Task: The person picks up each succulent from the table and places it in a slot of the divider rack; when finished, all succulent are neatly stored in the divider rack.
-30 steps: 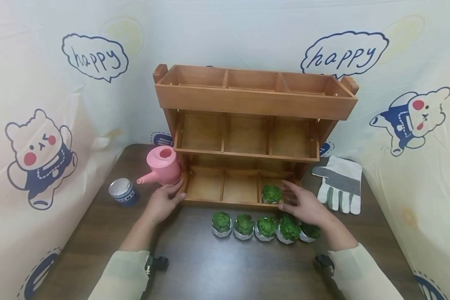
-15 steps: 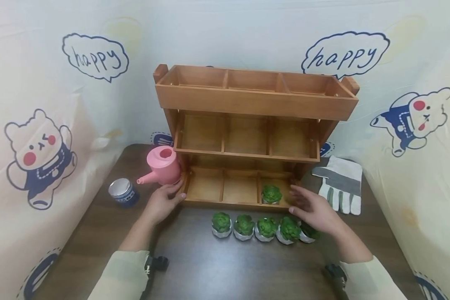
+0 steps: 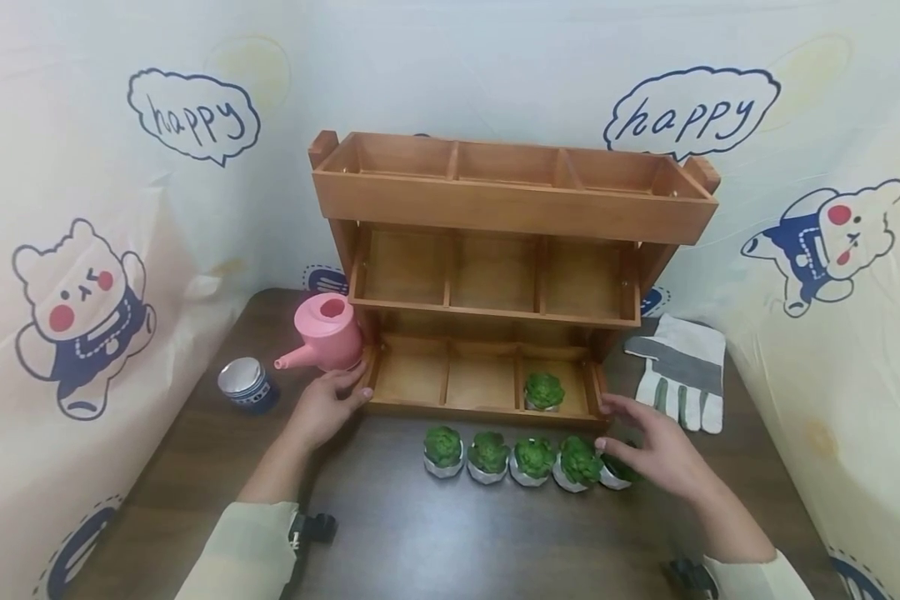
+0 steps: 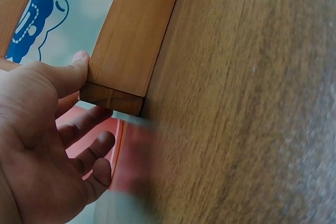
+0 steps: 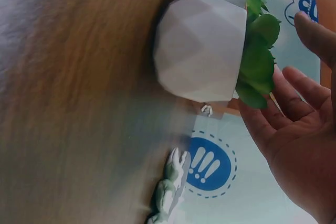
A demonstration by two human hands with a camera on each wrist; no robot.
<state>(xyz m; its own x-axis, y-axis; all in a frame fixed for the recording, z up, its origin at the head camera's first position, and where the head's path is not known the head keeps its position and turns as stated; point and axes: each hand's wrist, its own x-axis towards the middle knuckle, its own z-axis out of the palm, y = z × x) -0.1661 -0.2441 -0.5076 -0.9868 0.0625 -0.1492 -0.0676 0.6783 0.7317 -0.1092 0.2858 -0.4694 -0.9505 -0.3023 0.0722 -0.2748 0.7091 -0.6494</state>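
Right-hand fingers (image 3: 624, 452) partly hide the rightmost succulent (image 3: 621, 474) in head view.

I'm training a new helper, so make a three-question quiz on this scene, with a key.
1. How many plants stand in a row in front of the shelf?
2. True or false: the shelf's top tier holds a plant.
3. Which is nearest the left hand? A, glove; B, watering can; C, row of plants.
Key: 1, five; 2, false, the shelf's only plant sits in its bottom tier; 3, B.
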